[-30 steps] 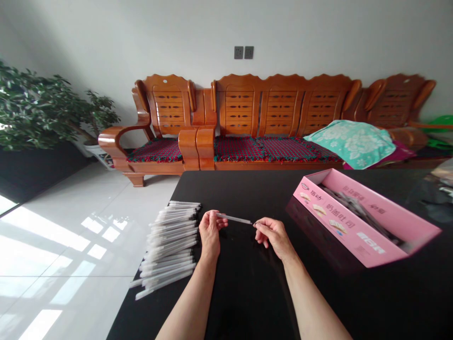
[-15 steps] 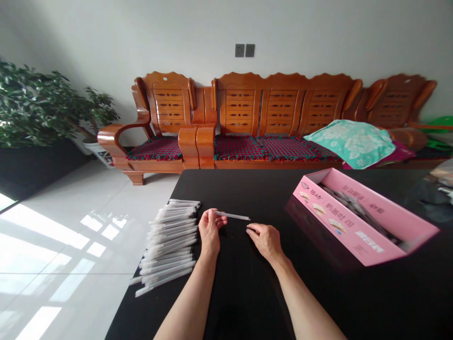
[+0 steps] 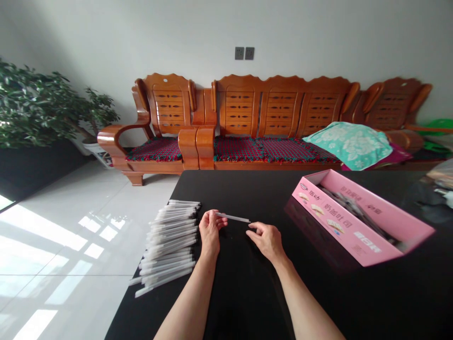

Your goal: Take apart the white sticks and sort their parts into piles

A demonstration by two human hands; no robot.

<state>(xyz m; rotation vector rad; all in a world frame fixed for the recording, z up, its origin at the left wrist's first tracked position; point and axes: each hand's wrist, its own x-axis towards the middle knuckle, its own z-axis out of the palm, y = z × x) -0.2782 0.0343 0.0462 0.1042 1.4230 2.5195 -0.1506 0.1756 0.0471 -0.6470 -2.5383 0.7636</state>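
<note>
My left hand (image 3: pixel 210 231) is closed on one end of a slim, translucent white pen barrel (image 3: pixel 232 217), which points right above the table. Close to the barrel's free end is my right hand (image 3: pixel 266 240), thumb and forefinger drawn together. A tiny dark bit shows by those fingertips; what they grip is too small to make out. Left of my left hand lies a stack of similar white pen barrels (image 3: pixel 171 245), most with black ends facing right.
On the glossy black table (image 3: pixel 244 293), a pink cardboard box (image 3: pixel 329 217) holds dark, slender pieces at the right. A clear plastic bag (image 3: pixel 440 189) sits at the far right edge. Beyond the table stands a wooden sofa (image 3: pixel 279 104); potted plants (image 3: pixel 42 104) are at left.
My right hand has shifted very slightly to the right, and a dark bit now shows at the barrel's free end. My left hand keeps its hold on the pen barrel.
</note>
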